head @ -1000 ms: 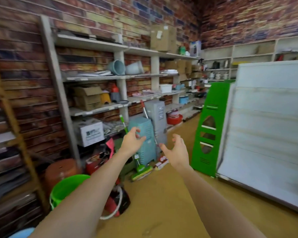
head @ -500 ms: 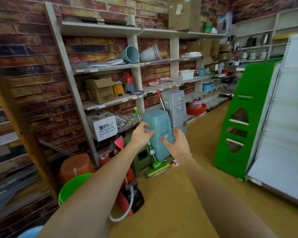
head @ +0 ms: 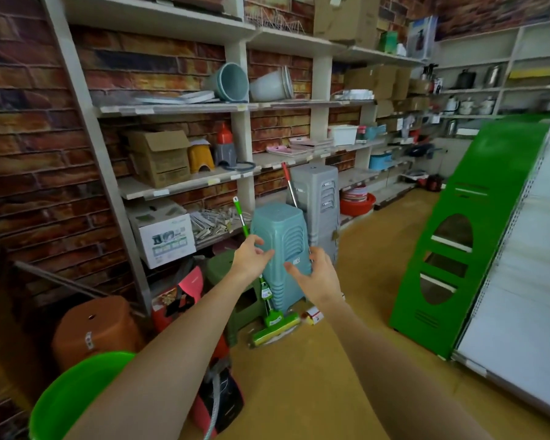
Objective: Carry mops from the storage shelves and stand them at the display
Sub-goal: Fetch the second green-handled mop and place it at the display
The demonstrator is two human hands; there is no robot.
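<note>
Off-white metal storage shelves (head: pixel 185 106) are running along the brick wall, boards loaded with cardboard boxes and plastic tubs; the glossy green sheet-metal display stand with oval cutouts (head: pixel 477 236) is standing well apart to the right across the bare tan floor. In front of the shelves, a stack of ribbed teal plastic stools (head: pixel 283 236) is sitting just beside a taller stack of grey plastic stools (head: pixel 318 198). The green-and-white sponge mop with a thin metal pole (head: pixel 269 296) is leaning against the teal stack, long axis near upright and tilting up-left, flat yellow-green sponge head on the floor, handle tip rising above the left hand. A second mop with a red-tipped slim pole (head: pixel 289 185) is leaning between the two stool stacks, lower part hidden. Left hand (head: pixel 251 257) is reaching in with fingers spread and relaxed, gripping nothing, overlapping the green pole in view; can't tell if it's touching. Right hand (head: pixel 315 274) is also slack-fingered and empty, hovering in front of the teal stack, right of the pole. Judgement: left hand is nearer, so the grab is likely going mid-pole; smooth thin tube, bottom-heavy head, so it may swing once lifted.
</note>
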